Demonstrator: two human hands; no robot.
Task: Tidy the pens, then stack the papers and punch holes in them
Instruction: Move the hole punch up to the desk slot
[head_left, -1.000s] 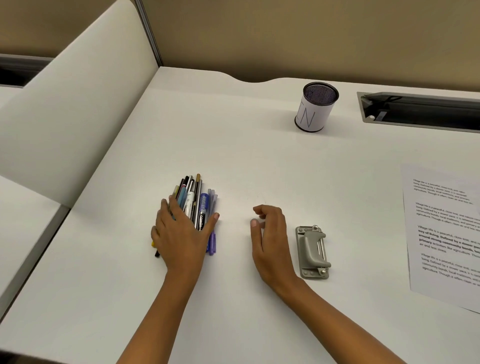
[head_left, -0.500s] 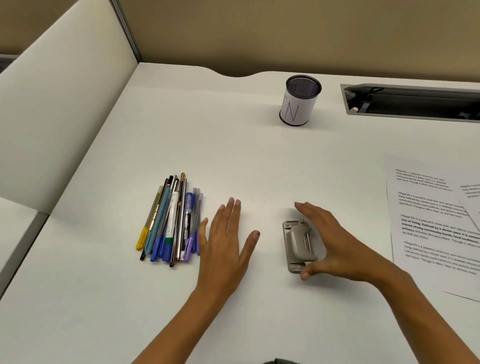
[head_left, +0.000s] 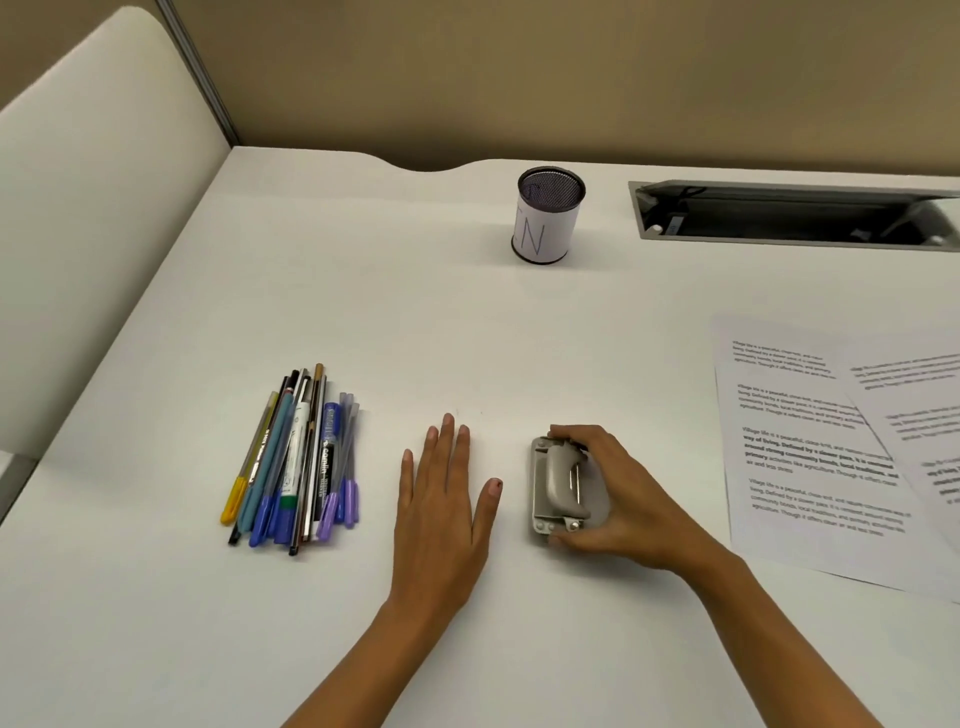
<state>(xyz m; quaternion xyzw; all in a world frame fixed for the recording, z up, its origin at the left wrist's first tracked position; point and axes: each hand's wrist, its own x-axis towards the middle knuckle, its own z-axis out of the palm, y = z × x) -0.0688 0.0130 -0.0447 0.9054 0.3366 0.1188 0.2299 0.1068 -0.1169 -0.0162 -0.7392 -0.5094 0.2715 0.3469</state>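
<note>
Left hand (head_left: 441, 499) lay flat, palm down, fingers straight and together, thumb spread right. Right hand (head_left: 618, 499) curled round hole punch (head_left: 558, 480), fingers at far end, thumb at near end.

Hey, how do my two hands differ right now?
The left hand lies flat, fingers straight; the right hand curls round the hole punch. The left holds nothing; the right grips. The left is nearer the pens, the right nearer the papers. Both are low over the desk.
</note>
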